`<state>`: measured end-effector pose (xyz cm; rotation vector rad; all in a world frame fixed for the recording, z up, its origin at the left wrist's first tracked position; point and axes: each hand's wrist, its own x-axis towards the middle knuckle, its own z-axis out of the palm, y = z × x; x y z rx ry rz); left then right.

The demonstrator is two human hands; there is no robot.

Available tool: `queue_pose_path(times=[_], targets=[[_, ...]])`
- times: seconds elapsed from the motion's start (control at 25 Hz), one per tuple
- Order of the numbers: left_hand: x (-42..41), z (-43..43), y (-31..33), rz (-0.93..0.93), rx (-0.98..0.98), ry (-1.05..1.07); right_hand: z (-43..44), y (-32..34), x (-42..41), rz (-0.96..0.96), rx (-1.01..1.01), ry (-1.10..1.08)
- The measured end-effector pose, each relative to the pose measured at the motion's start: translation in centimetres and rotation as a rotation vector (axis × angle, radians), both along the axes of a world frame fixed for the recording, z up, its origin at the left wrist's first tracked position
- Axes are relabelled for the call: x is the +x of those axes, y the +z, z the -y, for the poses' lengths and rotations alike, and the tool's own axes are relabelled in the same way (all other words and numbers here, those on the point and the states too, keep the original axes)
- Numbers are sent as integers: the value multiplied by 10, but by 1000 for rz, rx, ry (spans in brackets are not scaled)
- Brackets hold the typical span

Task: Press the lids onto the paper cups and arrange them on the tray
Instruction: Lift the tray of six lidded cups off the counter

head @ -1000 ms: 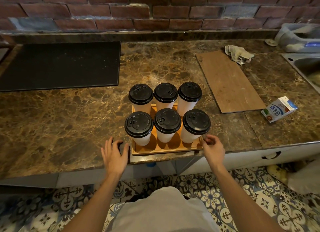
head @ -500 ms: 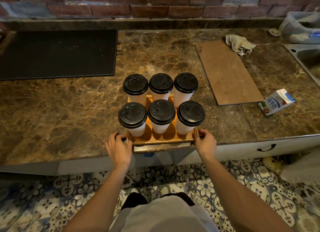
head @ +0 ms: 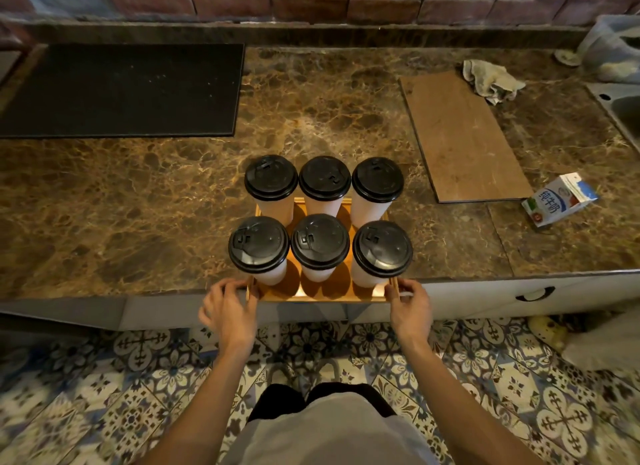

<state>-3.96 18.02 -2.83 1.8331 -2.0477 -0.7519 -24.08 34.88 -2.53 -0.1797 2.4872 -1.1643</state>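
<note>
Several white paper cups (head: pixel 367 211) with black lids (head: pixel 320 241) stand upright in two rows of three on a wooden tray (head: pixel 329 296). The tray sits at the front edge of the marble counter (head: pixel 138 204). My left hand (head: pixel 229 308) grips the tray's left end, fingers curled round its edge. On the other end, my right hand (head: pixel 408 303) grips the right side the same way. Both arms reach up from the bottom of the view.
A black mat (head: pixel 121 88) lies at the back left. A wooden board (head: pixel 460 138), a crumpled cloth (head: pixel 490 78) and a milk carton (head: pixel 557 201) lie to the right, with a sink (head: pixel 623 107) at the far right. A brick wall (head: pixel 311 3) backs the counter.
Both hands moved in from beside the tray and closed on its two ends. The view pulled back from the counter, showing more floor.
</note>
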Motion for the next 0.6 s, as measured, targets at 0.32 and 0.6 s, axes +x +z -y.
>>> queue_pose_path(times=[0.32,0.6], targets=[[31,-30,-4,-596,534,181,-38,-1,36,110,-61,-64],[40,-47,-2,-692,554,219,-52,5,37,251,-82,-63]])
